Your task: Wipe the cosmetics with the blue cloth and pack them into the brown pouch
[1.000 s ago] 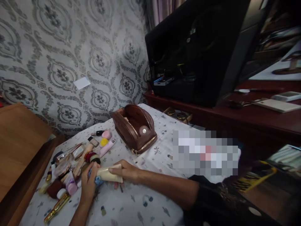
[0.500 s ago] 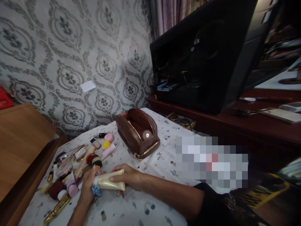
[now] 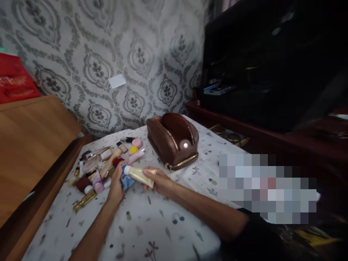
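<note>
My right hand grips a pale yellow squeeze tube by its flat end. The tube's white cap points left, toward my left hand. Closed in my left hand is a blue cloth, which lies against the cap end of the tube. Just beyond my left hand, cosmetics lie in a loose pile, among them a gold tube, a pink tube and a yellow-lidded jar. A brown toiletry bag stands behind my hands with its top unzipped and gaping.
The patterned white cloth covers the table. Along the left stands a wooden board with a red box on it. To the right are a dark red desk, a black screen and a pixelated patch.
The view has swung left and down, so everything sits differently in the picture. Both hands still hold the tube and cloth together, and more of the blue cloth shows.
</note>
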The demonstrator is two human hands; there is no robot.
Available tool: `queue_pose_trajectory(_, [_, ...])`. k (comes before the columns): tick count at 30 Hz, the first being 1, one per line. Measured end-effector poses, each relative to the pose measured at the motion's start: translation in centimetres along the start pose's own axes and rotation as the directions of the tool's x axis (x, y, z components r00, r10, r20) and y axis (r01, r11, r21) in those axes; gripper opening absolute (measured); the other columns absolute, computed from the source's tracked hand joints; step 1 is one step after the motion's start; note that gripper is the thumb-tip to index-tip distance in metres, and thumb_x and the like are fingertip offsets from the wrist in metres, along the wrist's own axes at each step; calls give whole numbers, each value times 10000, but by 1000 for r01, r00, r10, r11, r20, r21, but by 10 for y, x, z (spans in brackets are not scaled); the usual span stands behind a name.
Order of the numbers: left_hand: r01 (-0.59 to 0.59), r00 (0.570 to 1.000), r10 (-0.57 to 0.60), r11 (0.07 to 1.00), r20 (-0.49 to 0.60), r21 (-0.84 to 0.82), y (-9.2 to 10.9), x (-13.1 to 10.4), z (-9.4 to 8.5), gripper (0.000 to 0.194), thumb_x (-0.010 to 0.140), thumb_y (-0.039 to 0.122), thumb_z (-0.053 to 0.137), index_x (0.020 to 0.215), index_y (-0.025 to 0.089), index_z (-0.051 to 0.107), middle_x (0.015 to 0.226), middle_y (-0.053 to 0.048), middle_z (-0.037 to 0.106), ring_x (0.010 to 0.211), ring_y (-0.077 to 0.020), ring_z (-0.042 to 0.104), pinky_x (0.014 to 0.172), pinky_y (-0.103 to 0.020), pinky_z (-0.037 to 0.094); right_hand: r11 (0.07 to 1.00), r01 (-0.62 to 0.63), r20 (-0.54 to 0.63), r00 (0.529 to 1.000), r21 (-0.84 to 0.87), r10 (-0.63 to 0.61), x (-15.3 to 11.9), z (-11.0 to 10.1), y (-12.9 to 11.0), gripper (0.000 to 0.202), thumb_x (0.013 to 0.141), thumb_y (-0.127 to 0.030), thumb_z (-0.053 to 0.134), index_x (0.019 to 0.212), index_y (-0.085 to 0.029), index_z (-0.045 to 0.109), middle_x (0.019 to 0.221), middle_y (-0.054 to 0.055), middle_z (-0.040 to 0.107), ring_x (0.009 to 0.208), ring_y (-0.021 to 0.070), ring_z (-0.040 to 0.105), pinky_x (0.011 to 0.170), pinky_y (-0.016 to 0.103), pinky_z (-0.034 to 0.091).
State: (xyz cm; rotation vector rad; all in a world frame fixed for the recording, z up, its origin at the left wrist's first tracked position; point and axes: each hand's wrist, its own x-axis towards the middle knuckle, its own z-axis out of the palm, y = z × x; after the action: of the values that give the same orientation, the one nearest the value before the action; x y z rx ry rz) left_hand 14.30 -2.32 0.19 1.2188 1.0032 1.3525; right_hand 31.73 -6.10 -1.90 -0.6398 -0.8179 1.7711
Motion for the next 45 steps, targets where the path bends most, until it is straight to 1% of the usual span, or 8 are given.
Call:
queue_pose_trajectory(11, [-81,996,73,967,41,242,-11,0,-6,418,804,535,647,1048,196,669,1002,-36,669,898,-176,610,801,-257,493,980,-124,0,992,154,126,0,3,-12,319,957,-382,501,1155,-154,603,941,87,736,665,162,699,523,227,497])
queue_pose_trajectory(18, [-364,880,475,709,-27,604,-2,-14,-1,498,920,434,539,1347,210,416,1361,-126,475,1288,-258,432,1123,-439,302,992,-53,1,999,117,53,1,-2,-7,367,855,-317,639,1187,-164,609,1043,106,722,773,210,712,584,280,532])
queue_pose_trajectory(21, [-568,793,544,495,275,658,-1,-19,0,526,951,391,481,1413,186,332,1396,-164,434,1316,-272,407,1111,-466,318,997,-29,12,1000,74,28,0,-1,-3,418,795,-345,722,1161,-165,633,967,85,719,754,196,692,594,290,535])
queue_pose_trajectory(25, [-775,624,371,177,688,607,0,-20,-1,386,984,318,406,1341,182,468,1253,-138,580,1224,-270,498,1120,-521,284,1000,-2,62,998,-8,2,0,1,5,413,721,-449,786,986,-148,688,775,37,675,647,151,624,556,272,506])
queue_pose_trajectory(28, [-737,653,360,100,667,668,2,-20,-1,334,1000,326,360,1166,155,595,1008,-114,651,975,-247,582,970,-461,422,995,-14,156,987,-102,30,-2,3,8,421,748,-499,756,960,-141,694,786,47,680,642,150,630,575,271,491])
queue_pose_trajectory(32, [-679,714,401,196,574,707,5,-21,0,344,1012,327,328,924,172,623,818,-70,633,789,-207,561,731,-336,454,983,-24,215,975,-181,63,-7,5,5,442,764,-521,734,1000,-150,694,880,54,696,710,167,661,664,298,518])
queue_pose_trajectory(40, [-507,844,427,439,324,742,3,-13,-6,357,1012,360,324,776,197,536,715,-20,563,700,-171,543,675,-296,408,948,21,235,970,-317,58,-12,10,0,736,610,-295,871,1270,-231,553,1117,37,658,964,182,651,817,294,520])
queue_pose_trajectory(45, [-493,853,425,469,302,733,6,-13,-5,330,1012,354,331,836,195,560,771,-31,606,759,-174,579,726,-299,438,938,73,136,990,-338,-28,-8,9,4,514,657,-354,836,1085,-195,601,991,32,666,845,166,661,697,262,511])
